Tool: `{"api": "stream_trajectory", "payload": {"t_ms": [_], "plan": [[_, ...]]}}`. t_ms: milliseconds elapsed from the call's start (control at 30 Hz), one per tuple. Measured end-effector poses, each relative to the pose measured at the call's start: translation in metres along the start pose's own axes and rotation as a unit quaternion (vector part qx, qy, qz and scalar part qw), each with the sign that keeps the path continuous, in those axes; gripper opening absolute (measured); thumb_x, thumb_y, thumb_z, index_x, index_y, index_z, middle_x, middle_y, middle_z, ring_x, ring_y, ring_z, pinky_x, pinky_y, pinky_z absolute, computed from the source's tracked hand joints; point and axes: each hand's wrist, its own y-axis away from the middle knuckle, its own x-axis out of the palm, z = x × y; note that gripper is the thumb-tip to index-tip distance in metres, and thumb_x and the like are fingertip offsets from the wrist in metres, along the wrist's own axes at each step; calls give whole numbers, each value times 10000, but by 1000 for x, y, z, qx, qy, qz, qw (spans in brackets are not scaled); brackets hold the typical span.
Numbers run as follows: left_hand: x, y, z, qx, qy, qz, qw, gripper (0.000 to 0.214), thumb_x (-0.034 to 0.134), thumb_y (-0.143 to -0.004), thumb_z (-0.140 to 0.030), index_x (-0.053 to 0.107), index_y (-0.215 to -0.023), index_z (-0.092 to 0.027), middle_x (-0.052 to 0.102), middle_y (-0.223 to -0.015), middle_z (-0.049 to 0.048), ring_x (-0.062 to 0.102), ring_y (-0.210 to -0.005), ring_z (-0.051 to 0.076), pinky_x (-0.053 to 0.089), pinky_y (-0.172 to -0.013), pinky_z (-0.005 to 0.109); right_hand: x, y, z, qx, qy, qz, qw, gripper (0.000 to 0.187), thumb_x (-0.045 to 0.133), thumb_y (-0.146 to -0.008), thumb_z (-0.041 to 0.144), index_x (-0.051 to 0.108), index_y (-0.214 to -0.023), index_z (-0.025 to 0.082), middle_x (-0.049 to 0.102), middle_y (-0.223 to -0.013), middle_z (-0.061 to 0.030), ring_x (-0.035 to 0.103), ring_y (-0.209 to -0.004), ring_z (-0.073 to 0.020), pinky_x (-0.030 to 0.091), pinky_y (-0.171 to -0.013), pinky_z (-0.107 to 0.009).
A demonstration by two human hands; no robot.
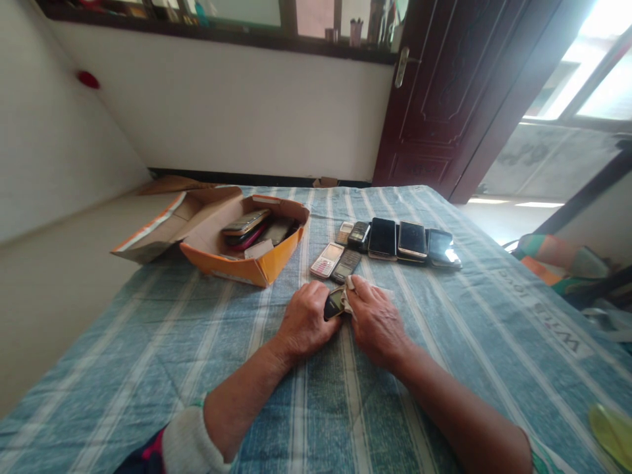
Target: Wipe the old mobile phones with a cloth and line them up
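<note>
A small dark mobile phone (334,305) is gripped at its left end by my left hand (306,319), fingers wrapped round it. My right hand (372,318) is closed over a crumpled white cloth (347,299) pressed against the phone's right end, which it hides. Just beyond my hands lie a white keypad phone (327,261) and a dark keypad phone (346,265). Farther back are a small gold phone (344,232) and a black phone (359,234). To the right, larger touchscreen phones (382,237) lie side by side.
An orange cardboard box (237,268) with its lid folded back stands at left, holding several phones (245,224). All this rests on a blue striped cloth (207,368). A yellow-green object (612,431) sits near the right edge. Behind are a white wall and a dark red door (439,92).
</note>
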Motion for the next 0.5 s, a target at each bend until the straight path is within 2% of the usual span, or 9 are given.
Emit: {"api": "stream_trajectory", "payload": {"t_ms": [133, 300, 500], "plan": [[1, 0, 1, -1, 3, 2, 1000, 157, 627, -701, -224, 544, -815, -156, 602, -887, 107, 569, -875, 252, 476, -802, 367, 1, 1, 1, -39, -22, -13, 999, 388, 455, -839, 63, 577, -1207, 91, 476, -1388, -173, 510, -1147, -267, 445, -961, -400], [1, 0, 2, 0, 7, 1, 1000, 155, 614, -706, -225, 538, -827, -164, 603, -900, 103, 568, -891, 252, 477, -818, 376, 5, 0, -3, -77, -34, -20, 996, 344, 463, -852, 51, 604, -1161, 110, 529, -1336, -142, 492, -1189, -255, 380, -1047, -398], [1, 0, 1, 3, 1, -1, 1000, 146, 625, -701, -239, 517, -782, -184, 594, -870, 84, 564, -865, 239, 477, -803, 370, 5, -5, -10, -61, -51, -28, 996, 301, 476, -880, 73, 619, -1140, 124, 616, -1173, -121, 531, -1117, -223, 400, -1015, -344]]}}
